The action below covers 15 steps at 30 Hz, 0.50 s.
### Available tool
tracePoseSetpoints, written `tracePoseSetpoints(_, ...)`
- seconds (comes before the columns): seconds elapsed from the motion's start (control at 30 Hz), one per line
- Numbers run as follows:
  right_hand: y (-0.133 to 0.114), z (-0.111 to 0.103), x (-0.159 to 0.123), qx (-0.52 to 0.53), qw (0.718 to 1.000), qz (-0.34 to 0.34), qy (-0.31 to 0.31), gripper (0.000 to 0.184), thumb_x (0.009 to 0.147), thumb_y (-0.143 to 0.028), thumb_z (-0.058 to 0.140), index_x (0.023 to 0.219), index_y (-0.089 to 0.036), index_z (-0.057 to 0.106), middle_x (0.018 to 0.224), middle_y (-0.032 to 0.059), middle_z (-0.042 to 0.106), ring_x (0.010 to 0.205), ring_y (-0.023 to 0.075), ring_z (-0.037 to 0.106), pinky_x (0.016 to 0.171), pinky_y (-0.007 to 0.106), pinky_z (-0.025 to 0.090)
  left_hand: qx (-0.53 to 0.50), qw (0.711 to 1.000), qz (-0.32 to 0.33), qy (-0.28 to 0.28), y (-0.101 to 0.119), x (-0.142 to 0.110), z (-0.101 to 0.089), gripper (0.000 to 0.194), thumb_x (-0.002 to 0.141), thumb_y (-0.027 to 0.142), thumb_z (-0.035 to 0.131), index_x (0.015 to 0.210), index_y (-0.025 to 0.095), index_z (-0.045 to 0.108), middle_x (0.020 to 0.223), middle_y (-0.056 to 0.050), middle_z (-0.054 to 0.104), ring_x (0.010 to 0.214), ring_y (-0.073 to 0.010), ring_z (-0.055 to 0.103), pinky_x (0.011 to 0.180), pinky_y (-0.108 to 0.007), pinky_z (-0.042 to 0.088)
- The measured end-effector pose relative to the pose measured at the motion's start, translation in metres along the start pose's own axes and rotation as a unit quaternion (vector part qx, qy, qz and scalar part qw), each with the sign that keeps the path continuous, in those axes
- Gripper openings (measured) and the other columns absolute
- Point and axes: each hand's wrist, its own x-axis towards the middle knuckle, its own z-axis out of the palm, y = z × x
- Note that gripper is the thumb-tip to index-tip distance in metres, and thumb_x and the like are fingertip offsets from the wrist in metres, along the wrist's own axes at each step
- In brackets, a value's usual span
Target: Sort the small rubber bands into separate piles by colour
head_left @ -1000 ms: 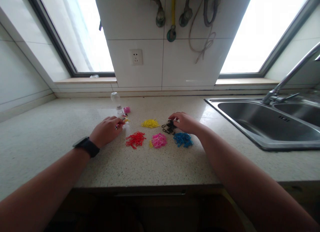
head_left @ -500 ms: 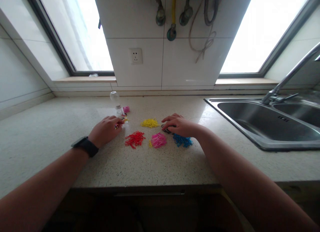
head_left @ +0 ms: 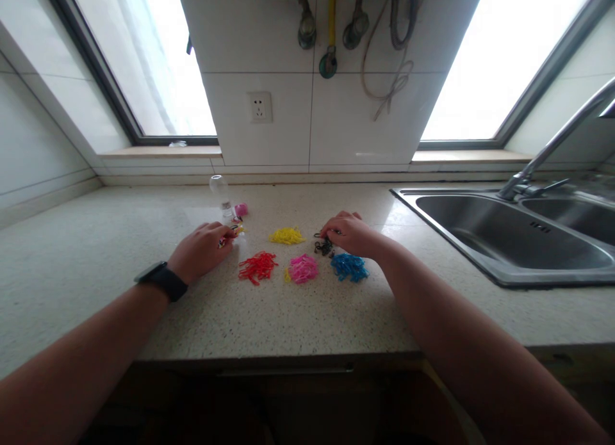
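Small coloured elastic bands lie sorted in loose piles on the speckled counter (head_left: 230,323). My left hand (head_left: 206,241) is closed over mixed-colour bands (head_left: 238,228), which peek out around its fingers. At the black pile (head_left: 323,246), my right hand (head_left: 350,232) has its fingertips pinched together; what is between them is hidden. In front of my hands are red bands (head_left: 258,267), pink bands (head_left: 303,269) with a bit of yellow at their left edge, and blue bands (head_left: 350,267). Farther back sits the yellow pile (head_left: 287,235).
A clear bottle (head_left: 220,192) stands beyond my left hand, with a pink cap (head_left: 241,209) beside it. To the right a steel sink (head_left: 480,224) with a faucet (head_left: 523,182) is set into the counter. The tiled wall with a socket (head_left: 260,107) rises behind.
My right hand has drawn its fingers in and lifted slightly back and right, uncovering the black bands and more of the blue pile. My left hand stays in place.
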Motion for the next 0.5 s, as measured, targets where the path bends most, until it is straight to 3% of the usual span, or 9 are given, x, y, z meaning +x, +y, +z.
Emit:
tracePoseSetpoints(0.1, -0.003, -0.003, -0.001, 0.030, 0.999, -0.029, 0.005, 0.027, 0.092, -0.019, 0.051, 0.095, -0.025, 0.077, 0.103, 0.0036, 0.075, 0.110, 0.0243, 0.058, 0.102, 0.042, 0.032, -0.003, 1.000, -0.004, -0.002, 0.000, 0.000, 0.000, 0.026, 0.093, 0.034, 0.051, 0.103, 0.021, 0.071, 0.107, -0.009, 0.071, 0.102, -0.0260, 0.064, 0.098, -0.040, 0.051)
tracePoseSetpoints(0.27, -0.007, 0.005, -0.002, 0.052, 0.994, -0.082, -0.046, 0.021, 0.091, -0.028, 0.060, 0.102, -0.029, 0.078, 0.112, 0.0040, 0.072, 0.114, 0.0247, 0.056, 0.105, 0.043, 0.031, 0.000, 1.000, -0.006, -0.005, 0.003, 0.000, -0.001, 0.028, 0.094, 0.035, 0.049, 0.103, 0.020, 0.072, 0.107, -0.010, 0.072, 0.101, -0.0270, 0.065, 0.097, -0.042, 0.051)
tracePoseSetpoints(0.5, -0.005, 0.014, 0.001, 0.001, 0.998, -0.059, -0.018, 0.013, 0.087, -0.032, 0.068, 0.095, -0.027, 0.077, 0.106, 0.0052, 0.072, 0.108, 0.0261, 0.058, 0.097, 0.042, 0.036, 0.002, 1.000, -0.002, -0.011, 0.005, 0.000, -0.003, 0.030, 0.095, 0.034, 0.047, 0.103, 0.019, 0.072, 0.106, -0.010, 0.071, 0.100, -0.0265, 0.065, 0.095, -0.041, 0.052)
